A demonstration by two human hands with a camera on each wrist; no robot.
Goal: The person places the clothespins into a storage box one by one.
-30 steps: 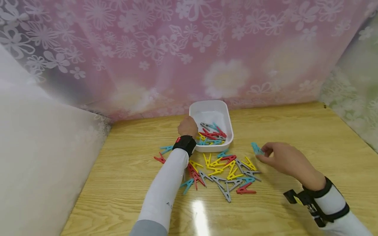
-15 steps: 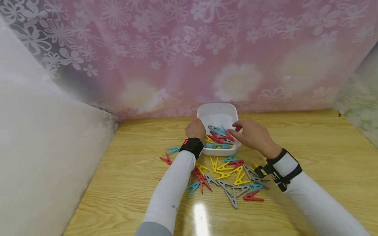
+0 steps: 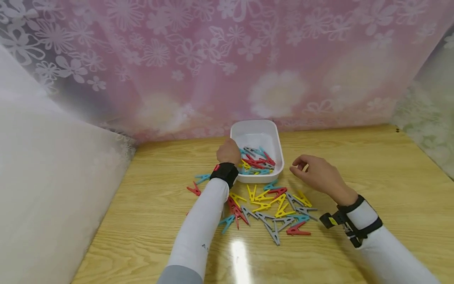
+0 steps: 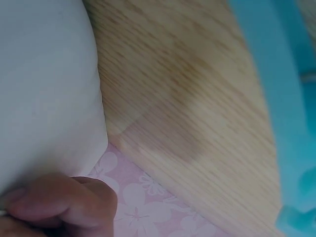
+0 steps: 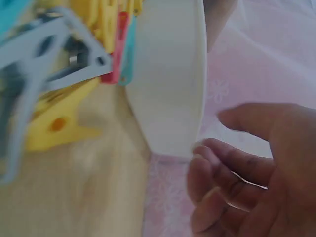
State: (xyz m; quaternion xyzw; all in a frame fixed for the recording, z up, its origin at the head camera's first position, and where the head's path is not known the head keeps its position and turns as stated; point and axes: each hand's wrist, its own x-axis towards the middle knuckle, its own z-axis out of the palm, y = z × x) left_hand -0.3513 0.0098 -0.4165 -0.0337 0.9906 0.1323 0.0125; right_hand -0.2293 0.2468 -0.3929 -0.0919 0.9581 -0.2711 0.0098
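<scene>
My left hand point(image 3: 228, 152) grips the left rim of a white plastic tub point(image 3: 257, 179) near the back of the table. In the left wrist view, its curled fingers point(image 4: 64, 202) are at the tub's edge. Inside lie red, yellow, grey and light-blue clothespins, among them a red clothespin point(image 3: 253, 162). My right hand point(image 3: 317, 173) hovers to the right of the tub, its fingers loosely bent with nothing between them. In the right wrist view, a gap shows between thumb and fingertips. Several more clothespins lie spread before the tub, including a yellow clothespin point(image 3: 261, 206) and a red clothespin point(image 3: 297, 229).
A wooden table point(image 3: 124, 228) carries everything. Behind the tub hangs a pink flowered cloth point(image 3: 198, 86), and a pale wall point(image 3: 53, 169) stands at the left. A light-blue clothespin point(image 3: 202, 178) and a red clothespin point(image 3: 194, 189) lie left of my left forearm.
My right hand carried a light-blue clothespin from the right to the tub, let it go there, then drew back rightward empty. My left hand stays on the rim.
</scene>
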